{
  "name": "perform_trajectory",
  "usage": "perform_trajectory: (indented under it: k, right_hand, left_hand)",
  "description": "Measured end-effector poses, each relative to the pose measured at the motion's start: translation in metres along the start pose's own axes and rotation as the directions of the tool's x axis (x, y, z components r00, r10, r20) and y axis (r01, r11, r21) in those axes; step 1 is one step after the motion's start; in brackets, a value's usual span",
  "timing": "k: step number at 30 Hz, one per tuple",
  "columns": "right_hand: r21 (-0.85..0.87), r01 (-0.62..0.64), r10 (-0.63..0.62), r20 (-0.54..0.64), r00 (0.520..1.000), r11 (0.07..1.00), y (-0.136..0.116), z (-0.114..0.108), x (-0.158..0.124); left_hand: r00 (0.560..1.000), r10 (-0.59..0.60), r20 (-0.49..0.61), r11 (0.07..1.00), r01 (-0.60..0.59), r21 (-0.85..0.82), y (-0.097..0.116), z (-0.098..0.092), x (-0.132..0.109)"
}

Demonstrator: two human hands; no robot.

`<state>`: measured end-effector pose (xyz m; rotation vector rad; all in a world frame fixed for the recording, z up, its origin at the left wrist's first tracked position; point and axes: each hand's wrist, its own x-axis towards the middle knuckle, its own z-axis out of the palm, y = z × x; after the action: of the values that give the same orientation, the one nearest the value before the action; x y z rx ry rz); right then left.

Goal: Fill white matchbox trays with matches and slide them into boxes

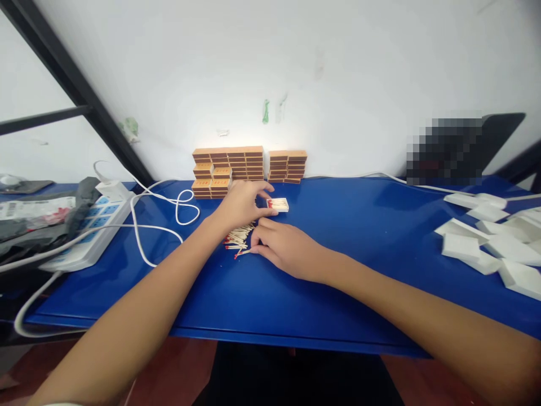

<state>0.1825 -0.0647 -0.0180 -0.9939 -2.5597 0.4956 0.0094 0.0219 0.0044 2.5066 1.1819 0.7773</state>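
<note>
Matchbox tray (278,204): it lies flat on the blue table (359,254), towards the far middle and just right of your left fingertips. It is open on top, and red match heads show at its left end.
Left hand (240,206): your thumb and forefinger close on the tray's left end and pin it in place. Press down rather than sideways, since so light a tray is likely to skate on the smooth tabletop.
Loose matches (239,238): the small heap lies just near of the left hand, under your right fingertips, with the sticks roughly parallel and the red heads to the left.
Right hand (283,248): it lies palm down with the fingers curled onto the right end of the heap. You cannot tell from here whether any match is pinched between them.
Doing it well: gather a few sticks at a time with the heads all one way, and square them against the table before you lift them. A loose bundle would probably fan out and jam across the tray's width.
Stray sticks: one or two lie askew at the near edge of the heap, so draw them in with a fingertip.
Matchbox stacks (236,169): brown boxes are piled against the wall just beyond the left hand. Hold your knuckles low so they stay clear of the stacks.
White inner trays (486,237): they lie scattered at the far right, well apart from both hands.
Power strip (91,231): it sits at the left with a white cable (169,208) looping towards the left forearm. Mind that your elbow does not drag the loop.
</note>
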Motion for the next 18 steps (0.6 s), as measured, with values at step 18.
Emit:
perform_trajectory:
  k: [18]
  right_hand:
    - [0.027, -0.021, 0.019, 0.058, 0.998, 0.999, -0.016, -0.002, -0.007]
  left_hand:
    - [1.000, 0.017, -0.007, 1.000, -0.016, 0.012, -0.002, 0.002, -0.001]
